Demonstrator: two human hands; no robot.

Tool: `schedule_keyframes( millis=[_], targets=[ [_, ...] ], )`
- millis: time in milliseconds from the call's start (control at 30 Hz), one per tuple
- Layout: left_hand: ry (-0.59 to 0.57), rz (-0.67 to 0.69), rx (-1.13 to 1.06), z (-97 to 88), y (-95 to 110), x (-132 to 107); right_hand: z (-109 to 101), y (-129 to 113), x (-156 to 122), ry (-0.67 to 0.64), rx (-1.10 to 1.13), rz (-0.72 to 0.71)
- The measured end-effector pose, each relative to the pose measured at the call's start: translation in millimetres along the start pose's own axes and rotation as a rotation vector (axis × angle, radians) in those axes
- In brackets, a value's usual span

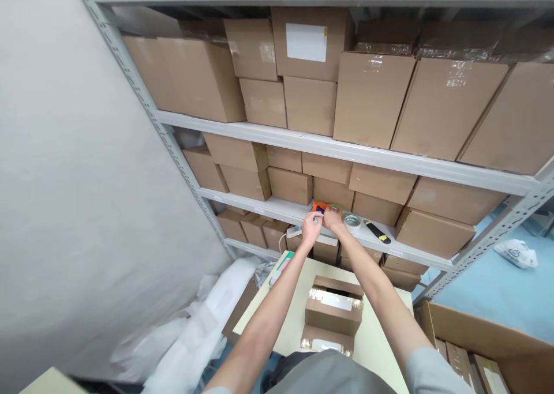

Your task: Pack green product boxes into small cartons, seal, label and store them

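Both my arms reach forward to the middle shelf. My left hand (311,228) has its thumb and fingers bent together in a pinch; whatever is between them is too small to make out. Close beside it, my right hand (332,218) is closed, its fingertips turned toward the left one and mostly hidden. Just behind the hands lies an orange and dark-blue object (319,206), partly covered, that looks like a tape dispenser. A yellow-green ring (337,207) shows behind my right hand. To the right are a roll of tape (352,223) and a black and yellow utility knife (377,231).
Cardboard boxes (374,97) fill the grey metal shelving (303,142). Below my arms, two taped cartons (333,319) sit on a pale table (289,325). White wrapping (203,330) lies left; a large open carton (497,330) stands right. A white device (294,231) rests at the shelf edge.
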State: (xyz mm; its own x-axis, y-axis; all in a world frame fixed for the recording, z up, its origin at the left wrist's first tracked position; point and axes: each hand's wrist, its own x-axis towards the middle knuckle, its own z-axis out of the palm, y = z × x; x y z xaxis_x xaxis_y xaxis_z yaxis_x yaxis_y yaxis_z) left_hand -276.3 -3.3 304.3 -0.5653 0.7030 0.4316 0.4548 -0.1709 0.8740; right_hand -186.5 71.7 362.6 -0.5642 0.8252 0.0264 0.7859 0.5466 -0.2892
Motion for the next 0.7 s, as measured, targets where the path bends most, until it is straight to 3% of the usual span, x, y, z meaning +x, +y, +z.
schedule_keyframes(
  millis=[233, 367, 467, 567, 700],
  targets=[
    [-0.011, -0.059, -0.051, -25.9, -6, -34, 24, 5, -2, 0.064, 0.066, 0.028],
    [-0.023, -0.06, -0.104, -34.6, -4, -63, 35, 15, -24, 0.136, 0.179, 0.0],
    [-0.035, -0.071, -0.14, -37.8, 3, -102, 59, 29, -69, 0.228, 0.563, -0.033],
    [-0.051, -0.071, -0.216, -38.3, 15, -151, 88, 46, -138, 0.229, 1.032, -0.048],
    [-0.121, -0.196, -0.258, -36.5, 31, -208, 106, 63, -230, 0.188, 1.285, 0.065]
  ],
)
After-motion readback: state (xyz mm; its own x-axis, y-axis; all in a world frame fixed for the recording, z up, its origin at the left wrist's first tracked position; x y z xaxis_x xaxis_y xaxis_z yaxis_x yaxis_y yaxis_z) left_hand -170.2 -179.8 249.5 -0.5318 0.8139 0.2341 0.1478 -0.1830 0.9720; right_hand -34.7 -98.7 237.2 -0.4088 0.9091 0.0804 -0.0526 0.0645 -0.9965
